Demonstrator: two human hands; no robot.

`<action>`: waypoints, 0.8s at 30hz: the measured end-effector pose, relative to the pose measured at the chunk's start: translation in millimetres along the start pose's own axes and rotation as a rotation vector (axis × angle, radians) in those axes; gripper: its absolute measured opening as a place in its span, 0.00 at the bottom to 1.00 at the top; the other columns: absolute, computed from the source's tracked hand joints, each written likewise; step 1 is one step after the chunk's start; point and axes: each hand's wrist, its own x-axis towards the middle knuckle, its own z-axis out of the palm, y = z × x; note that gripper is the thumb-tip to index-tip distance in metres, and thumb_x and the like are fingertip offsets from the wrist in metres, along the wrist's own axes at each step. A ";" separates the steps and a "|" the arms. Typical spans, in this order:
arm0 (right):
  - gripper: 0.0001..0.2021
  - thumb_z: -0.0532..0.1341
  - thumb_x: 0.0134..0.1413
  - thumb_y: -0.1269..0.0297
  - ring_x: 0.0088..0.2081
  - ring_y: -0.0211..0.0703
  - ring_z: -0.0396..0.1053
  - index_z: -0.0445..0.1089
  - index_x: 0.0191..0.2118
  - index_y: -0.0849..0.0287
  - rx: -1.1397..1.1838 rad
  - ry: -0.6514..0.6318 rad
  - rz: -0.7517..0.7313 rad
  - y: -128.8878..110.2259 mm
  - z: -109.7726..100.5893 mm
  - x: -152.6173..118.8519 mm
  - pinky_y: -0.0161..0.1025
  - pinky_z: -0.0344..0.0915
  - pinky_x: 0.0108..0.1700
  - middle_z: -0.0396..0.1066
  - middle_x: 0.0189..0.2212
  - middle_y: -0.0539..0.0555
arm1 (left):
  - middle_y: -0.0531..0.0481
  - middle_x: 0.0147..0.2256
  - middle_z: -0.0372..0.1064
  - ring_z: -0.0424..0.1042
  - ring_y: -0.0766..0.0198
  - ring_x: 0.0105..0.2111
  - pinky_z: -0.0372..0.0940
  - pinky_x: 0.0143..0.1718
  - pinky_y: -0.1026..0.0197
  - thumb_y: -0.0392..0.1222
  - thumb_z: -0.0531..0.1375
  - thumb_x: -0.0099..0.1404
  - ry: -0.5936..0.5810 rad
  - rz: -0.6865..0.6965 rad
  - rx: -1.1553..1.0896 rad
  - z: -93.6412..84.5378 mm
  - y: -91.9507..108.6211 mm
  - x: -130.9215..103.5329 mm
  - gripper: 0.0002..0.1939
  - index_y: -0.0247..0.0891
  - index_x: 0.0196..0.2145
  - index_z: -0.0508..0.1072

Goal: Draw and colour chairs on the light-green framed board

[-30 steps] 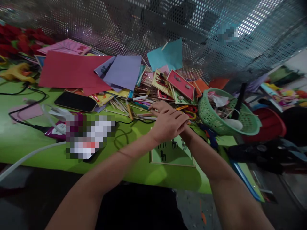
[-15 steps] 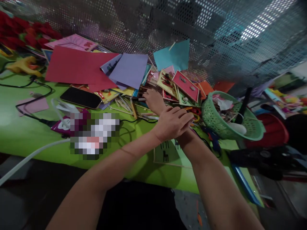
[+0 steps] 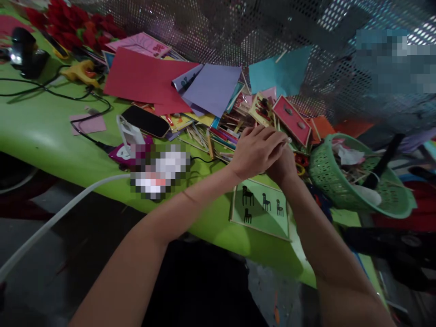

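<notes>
My left hand point(image 3: 260, 147) is above the green table with its fingers bent and closed. It overlaps my right hand point(image 3: 283, 164), whose fingers are mostly hidden behind it. A tiny pale bit shows at the left fingertips, too small to name. Just below both hands a light green card point(image 3: 259, 213) lies flat, with several small black chair-like figures and a thin stick border. Beyond the hands are a red card point(image 3: 292, 121) with grey stones on it and a yellow card point(image 3: 261, 110) with dark red shapes.
A green basket point(image 3: 322, 170) of scraps stands at right. Red paper point(image 3: 139, 79), purple paper point(image 3: 213, 88) and blue paper point(image 3: 277, 75) lie along the mesh at the back. Left are a black phone point(image 3: 145, 121), a purple power strip point(image 3: 119, 155) with a white cable, and a yellow tool point(image 3: 80, 72).
My right hand has drawn back from the pile of sticks, where it reached across under my left, and now meets my left hand. The view has shifted left, uncovering more of the green card.
</notes>
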 end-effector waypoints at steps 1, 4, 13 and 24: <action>0.14 0.53 0.66 0.69 0.46 0.61 0.74 0.75 0.47 0.63 -0.045 -0.027 0.023 4.6 -7.1 -10.6 0.55 0.70 0.51 0.79 0.43 0.68 | 0.44 0.52 0.80 0.75 0.52 0.54 0.63 0.55 0.49 0.44 0.48 0.85 -0.004 -0.021 0.001 -1.0 -0.8 0.8 0.19 0.43 0.54 0.79; 0.09 0.55 0.64 0.66 0.41 0.59 0.73 0.73 0.41 0.56 -0.051 -0.030 0.099 17.1 -28.1 -51.3 0.53 0.68 0.47 0.77 0.37 0.63 | 0.43 0.51 0.80 0.76 0.52 0.54 0.64 0.56 0.49 0.43 0.49 0.85 -0.070 -0.080 -0.019 -3.1 -3.3 4.6 0.17 0.43 0.53 0.79; 0.05 0.57 0.63 0.64 0.40 0.55 0.75 0.70 0.37 0.51 0.319 0.010 0.402 16.7 -57.4 -195.8 0.51 0.69 0.44 0.77 0.35 0.55 | 0.48 0.27 0.78 0.73 0.56 0.28 0.60 0.32 0.56 0.36 0.65 0.67 -0.624 -0.073 -0.112 11.5 -30.2 2.9 0.09 0.40 0.28 0.80; 0.12 0.60 0.66 0.71 0.43 0.50 0.80 0.79 0.47 0.51 0.641 -0.144 -0.169 -83.0 -71.1 -126.2 0.47 0.72 0.48 0.85 0.41 0.55 | 0.40 0.48 0.82 0.76 0.48 0.51 0.66 0.54 0.44 0.44 0.59 0.81 -0.481 -0.068 0.007 45.7 7.3 -13.0 0.11 0.39 0.47 0.81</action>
